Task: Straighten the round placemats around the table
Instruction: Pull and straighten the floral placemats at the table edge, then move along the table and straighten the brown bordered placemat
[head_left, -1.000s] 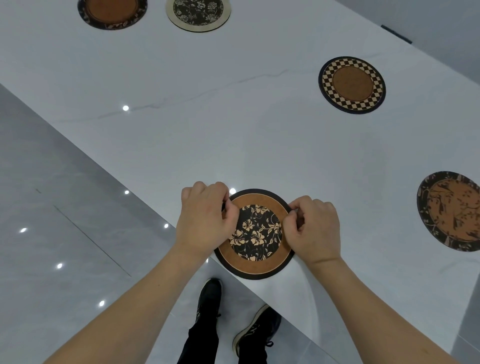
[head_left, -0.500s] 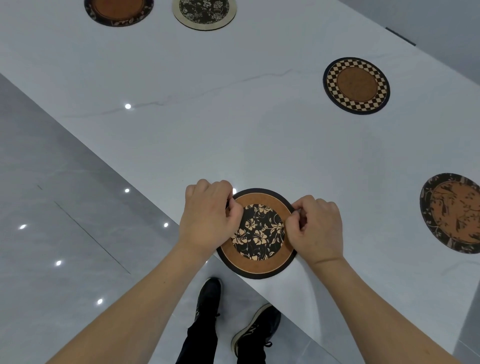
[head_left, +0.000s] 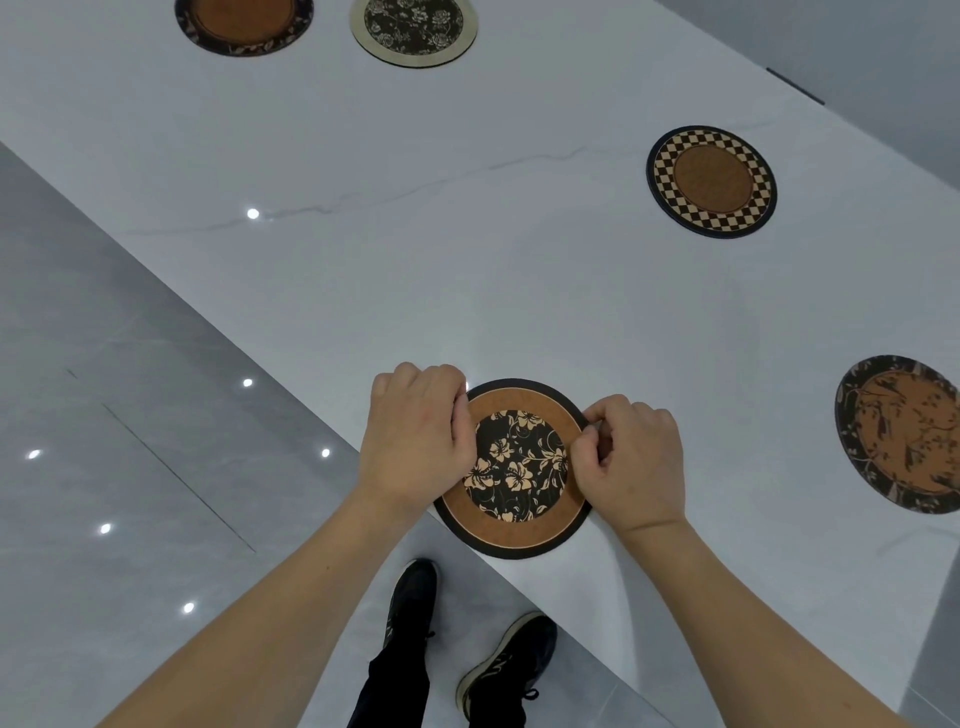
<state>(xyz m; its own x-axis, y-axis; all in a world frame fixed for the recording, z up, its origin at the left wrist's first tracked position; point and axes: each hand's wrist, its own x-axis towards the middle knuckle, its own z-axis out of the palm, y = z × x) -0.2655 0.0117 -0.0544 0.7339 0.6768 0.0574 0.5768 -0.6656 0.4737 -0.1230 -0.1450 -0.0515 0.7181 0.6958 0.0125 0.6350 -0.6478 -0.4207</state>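
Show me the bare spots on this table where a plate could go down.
The widest bare stretch of the table lies between the held floral placemat, the checkered placemat and the two far mats. A narrower gap separates the right hand from the dark leafy placemat. The near edge is crowded by both hands.

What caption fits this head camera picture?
Left hand and right hand grip a floral placemat at the table edge.

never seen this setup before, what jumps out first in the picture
Two bare hands pinch one round placemat at the table's near edge: the left hand on its left rim, the right hand on its right. That floral-centre placemat slightly overhangs the white marble table.
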